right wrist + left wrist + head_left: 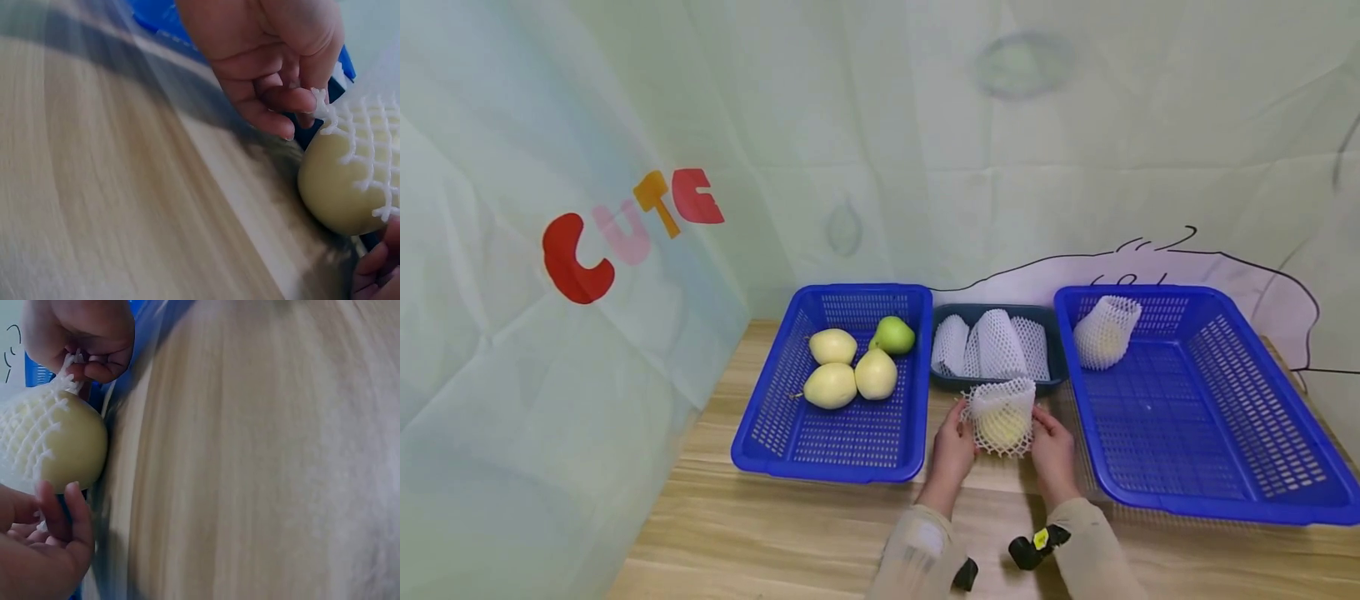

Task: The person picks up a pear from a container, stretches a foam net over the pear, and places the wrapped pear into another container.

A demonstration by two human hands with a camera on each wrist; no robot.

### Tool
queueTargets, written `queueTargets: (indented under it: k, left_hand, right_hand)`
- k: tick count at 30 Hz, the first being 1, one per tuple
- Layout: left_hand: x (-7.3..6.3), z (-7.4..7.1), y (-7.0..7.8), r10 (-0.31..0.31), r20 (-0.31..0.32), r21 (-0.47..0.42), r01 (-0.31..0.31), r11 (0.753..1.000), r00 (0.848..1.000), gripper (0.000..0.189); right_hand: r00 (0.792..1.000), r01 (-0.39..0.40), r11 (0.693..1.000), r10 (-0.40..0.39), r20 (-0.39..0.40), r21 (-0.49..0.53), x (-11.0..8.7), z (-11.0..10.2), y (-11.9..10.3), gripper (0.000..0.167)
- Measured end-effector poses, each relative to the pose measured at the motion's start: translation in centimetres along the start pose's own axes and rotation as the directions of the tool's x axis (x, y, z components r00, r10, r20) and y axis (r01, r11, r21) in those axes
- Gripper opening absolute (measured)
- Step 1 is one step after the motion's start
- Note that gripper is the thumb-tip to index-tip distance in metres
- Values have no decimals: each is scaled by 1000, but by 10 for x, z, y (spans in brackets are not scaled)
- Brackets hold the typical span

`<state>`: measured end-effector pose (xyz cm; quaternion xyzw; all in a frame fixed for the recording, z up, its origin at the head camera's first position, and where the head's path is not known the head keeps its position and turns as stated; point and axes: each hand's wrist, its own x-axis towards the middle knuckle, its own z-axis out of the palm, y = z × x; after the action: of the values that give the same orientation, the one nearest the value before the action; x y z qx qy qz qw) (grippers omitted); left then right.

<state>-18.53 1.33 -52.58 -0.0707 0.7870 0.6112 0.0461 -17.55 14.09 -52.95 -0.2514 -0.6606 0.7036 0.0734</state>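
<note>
Both hands hold a white foam fruit net (1002,396) by opposite sides of its rim, low over the table in front of the small dark tray. A pale yellow pear (1002,427) sits inside it, its rounded bottom bare beyond the mesh edge in the left wrist view. My left hand (953,450) pinches the net's left edge, with a bit of mesh showing between its fingers. At the opposite edge, my right hand (1054,450) pinches a gathered bunch of mesh, seen at the top of the left wrist view.
A blue basket (831,475) at left holds several pears (830,386), one greener. Behind the hands, a dark tray (1056,350) contains folded foam nets (1000,346). The right-hand blue basket (1225,504) holds a netted pear (1105,333). Behind hangs a printed cloth (865,167).
</note>
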Motion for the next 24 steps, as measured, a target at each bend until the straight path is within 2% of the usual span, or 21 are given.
queueTargets:
  k: [4,7,10,13,15,19,22,24]
  left_hand:
    - [0,0,-3,69,12,94,-70,993,998,42]
    - [0,0,-5,119,9,138,-119,983,993,41]
    - [1,0,-7,125,5,154,-124,980,992,40]
    - [1,1,-8,125,-5,216,-121,969,992,41]
    - [1,2,-8,151,-15,277,-141,950,988,40]
    - [-1,2,-8,217,-24,401,-190,896,976,38]
    - [-2,2,-8,251,-33,457,-209,865,967,35]
    - [-3,3,-9,280,-72,478,-213,852,957,34]
  right_hand:
    - [1000,16,997,-14,17,-80,3,-1,4,36]
    - [998,61,984,-57,25,-168,5,-3,5,35]
    - [993,120,964,-117,25,-236,5,-3,5,34]
    - [986,166,943,-165,27,-289,4,-4,3,32]
    - [981,189,927,-189,32,-324,4,-4,3,32]
    - [972,229,899,-233,35,-373,4,-4,3,30]
    - [967,247,886,-254,35,-392,5,-5,3,29]
    - [965,252,882,-259,37,-399,4,-5,4,29]
